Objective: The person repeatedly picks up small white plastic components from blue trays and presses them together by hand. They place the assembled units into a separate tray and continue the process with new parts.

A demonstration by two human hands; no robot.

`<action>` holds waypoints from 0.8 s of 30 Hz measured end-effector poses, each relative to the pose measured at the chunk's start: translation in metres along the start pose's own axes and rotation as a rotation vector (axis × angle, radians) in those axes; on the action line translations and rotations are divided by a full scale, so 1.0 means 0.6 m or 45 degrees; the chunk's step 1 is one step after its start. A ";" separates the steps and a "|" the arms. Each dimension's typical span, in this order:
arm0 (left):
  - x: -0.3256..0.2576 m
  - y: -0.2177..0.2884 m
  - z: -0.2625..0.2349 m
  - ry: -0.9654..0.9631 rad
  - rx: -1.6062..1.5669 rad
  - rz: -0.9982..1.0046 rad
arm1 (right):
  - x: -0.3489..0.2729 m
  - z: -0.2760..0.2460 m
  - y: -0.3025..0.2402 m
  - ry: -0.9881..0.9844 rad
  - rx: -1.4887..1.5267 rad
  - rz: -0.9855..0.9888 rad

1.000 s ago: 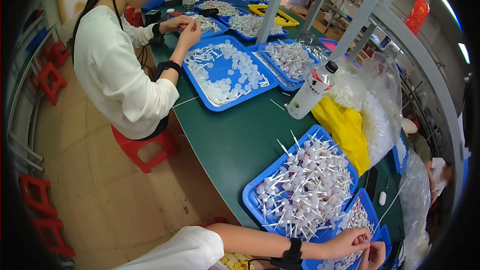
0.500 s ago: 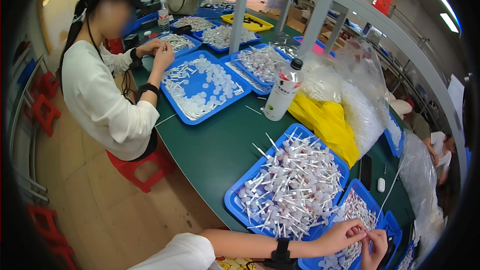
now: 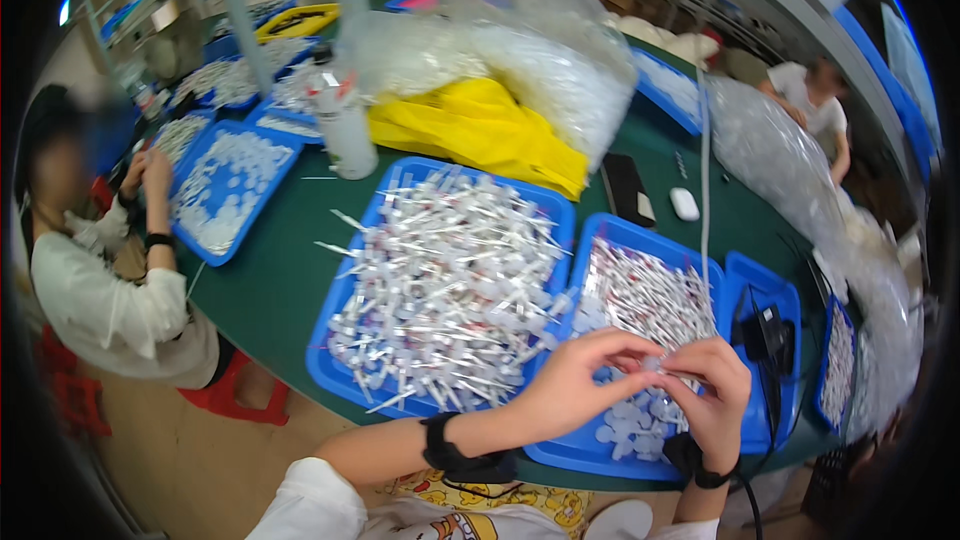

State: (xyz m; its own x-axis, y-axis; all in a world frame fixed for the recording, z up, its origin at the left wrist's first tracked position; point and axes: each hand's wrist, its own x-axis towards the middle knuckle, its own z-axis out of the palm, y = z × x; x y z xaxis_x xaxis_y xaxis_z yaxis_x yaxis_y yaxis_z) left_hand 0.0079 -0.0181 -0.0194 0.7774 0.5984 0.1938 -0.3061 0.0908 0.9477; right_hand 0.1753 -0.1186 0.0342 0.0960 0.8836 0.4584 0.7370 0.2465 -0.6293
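My left hand (image 3: 578, 378) and my right hand (image 3: 712, 388) meet fingertip to fingertip, both closed in a pinch. Between them is a small translucent white disc (image 3: 652, 364); whether a stick is joined to it is too small to tell. Below the hands lies a blue tray (image 3: 568, 452) with slim white sticks (image 3: 655, 285) in its far part and loose white discs (image 3: 632, 428) in its near part. To the left, a larger blue tray (image 3: 322, 360) is heaped with white sticks (image 3: 450, 280) that have discs on them, some jutting over its rim.
On the right, a blue tray (image 3: 782, 295) holds a black adapter (image 3: 768, 330) and cables. Behind are a yellow bag (image 3: 480, 130), a white bottle (image 3: 345, 130), a phone (image 3: 627, 190) and a white case (image 3: 684, 204). A co-worker (image 3: 110, 270) sits at the left by another parts tray (image 3: 283, 180).
The view has swung to the right, so the trays and co-worker appear farther left. My hands stay pinched together over the same tray, and more of my right hand and wrist shows.
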 end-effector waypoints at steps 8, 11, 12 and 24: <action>-0.009 0.017 -0.002 -0.039 -0.108 -0.019 | -0.010 -0.014 -0.007 -0.040 0.312 0.119; -0.009 0.022 -0.001 -0.048 -0.018 -0.013 | -0.016 -0.021 -0.002 -0.049 0.229 0.089; -0.008 0.022 -0.001 -0.057 0.012 -0.016 | -0.016 -0.022 -0.002 -0.045 0.214 0.079; -0.009 0.025 -0.006 -0.027 0.224 0.118 | -0.016 -0.017 0.004 -0.101 -0.066 -0.115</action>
State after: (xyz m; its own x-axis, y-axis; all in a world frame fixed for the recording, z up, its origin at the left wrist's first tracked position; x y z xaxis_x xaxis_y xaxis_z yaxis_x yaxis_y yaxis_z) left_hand -0.0028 -0.0174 -0.0071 0.7623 0.5807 0.2858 -0.2775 -0.1057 0.9549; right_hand 0.1830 -0.1305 0.0351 -0.0240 0.8881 0.4589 0.7738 0.3072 -0.5539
